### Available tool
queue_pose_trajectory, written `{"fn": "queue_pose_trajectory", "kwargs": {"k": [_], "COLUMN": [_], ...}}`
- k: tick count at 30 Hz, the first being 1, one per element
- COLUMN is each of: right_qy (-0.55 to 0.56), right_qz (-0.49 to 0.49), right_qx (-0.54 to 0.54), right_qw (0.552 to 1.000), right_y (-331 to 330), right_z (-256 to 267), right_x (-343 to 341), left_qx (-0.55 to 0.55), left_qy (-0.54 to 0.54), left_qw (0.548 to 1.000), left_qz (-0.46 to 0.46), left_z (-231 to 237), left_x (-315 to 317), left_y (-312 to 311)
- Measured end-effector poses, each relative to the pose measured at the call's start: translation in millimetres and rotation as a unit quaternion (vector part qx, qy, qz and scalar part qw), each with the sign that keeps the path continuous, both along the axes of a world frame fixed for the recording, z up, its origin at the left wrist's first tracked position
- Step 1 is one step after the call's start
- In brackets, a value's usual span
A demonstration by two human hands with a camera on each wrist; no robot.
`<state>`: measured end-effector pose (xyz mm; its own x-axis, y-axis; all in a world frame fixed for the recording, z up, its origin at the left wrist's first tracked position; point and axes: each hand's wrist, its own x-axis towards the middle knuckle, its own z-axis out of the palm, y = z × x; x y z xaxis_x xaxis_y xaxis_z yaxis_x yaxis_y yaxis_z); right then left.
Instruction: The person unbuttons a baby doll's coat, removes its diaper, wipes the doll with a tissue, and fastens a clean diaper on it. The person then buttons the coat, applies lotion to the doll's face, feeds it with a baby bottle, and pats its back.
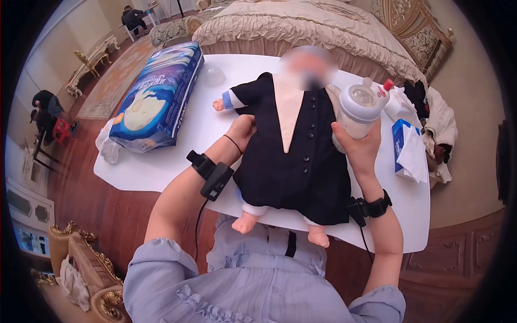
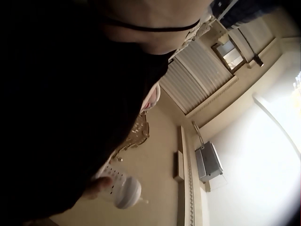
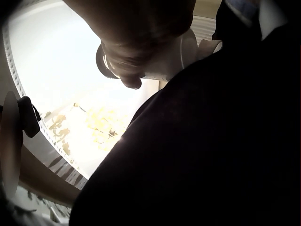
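A doll in a black buttoned garment [image 1: 264, 167] with a cream front panel lies face up on the white table [image 1: 210, 121], its feet towards the person. The left hand [image 1: 244, 131] is at the doll's side under its sleeve, with the fingers hidden by the garment. In the right hand [image 1: 362, 145], beside the doll's other shoulder, a baby bottle [image 1: 357, 107] with a white collar is gripped, teat end up. The left wrist view shows the bottle [image 2: 127, 192] past the dark cloth. In the right wrist view the right hand [image 3: 146, 42] wraps round the bottle [image 3: 184, 49].
A blue diaper pack [image 1: 156, 97] lies at the table's left, near a clear dome-shaped item [image 1: 214, 76]. On the right are a blue tissue box [image 1: 399, 142] and a red-capped item [image 1: 388, 85]. A bed [image 1: 301, 27] stands beyond; two people are in the background at left.
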<state>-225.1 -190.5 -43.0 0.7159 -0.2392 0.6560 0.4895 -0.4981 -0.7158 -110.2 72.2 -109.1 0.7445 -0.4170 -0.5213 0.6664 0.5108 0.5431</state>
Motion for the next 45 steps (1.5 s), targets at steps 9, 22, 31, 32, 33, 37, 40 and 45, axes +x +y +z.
{"fn": "queue_pose_trajectory", "kwargs": {"k": [9, 22, 31, 32, 33, 37, 40, 45], "right_qy": [0.03, 0.057, -0.03, -0.004, 0.021, 0.049, 0.044, 0.091], "right_qz": [0.03, 0.083, 0.08, 0.072, 0.064, 0.062, 0.049, 0.044], "right_qx": [0.008, 0.036, 0.042, 0.015, -0.012, -0.095, -0.172, -0.254], "right_qw": [0.999, 0.994, 0.995, 0.997, 0.998, 0.992, 0.983, 0.962], "right_y": [-7.9, -2.3, 3.9, 3.4, 2.8, 19.6, 33.7, 53.3], "right_z": [-0.3, 9.3, 52.6, 59.0, 63.4, 85.0, 94.1, 106.6], "right_x": [2.5, 0.0, -13.9, -16.5, -17.2, -22.7, -17.3, 2.1], "left_qx": [-0.044, -0.129, -0.192, -0.199, -0.205, -0.229, -0.251, -0.293], "left_qy": [-0.054, -0.183, -0.286, -0.296, -0.307, -0.353, -0.385, -0.429], "left_qw": [0.99, 0.961, 0.926, 0.922, 0.917, 0.896, 0.878, 0.846], "left_qz": [-0.121, -0.164, -0.155, -0.153, -0.15, -0.143, -0.137, -0.122], "left_z": [29.3, 56.6, 85.5, 87.0, 89.4, 102.1, 107.4, 108.8], "left_x": [44.5, 79.7, 65.0, 61.7, 59.0, 52.9, 52.5, 57.4], "left_y": [-29.0, -52.7, -32.4, -28.6, -24.5, -9.3, -1.3, 9.3]}}
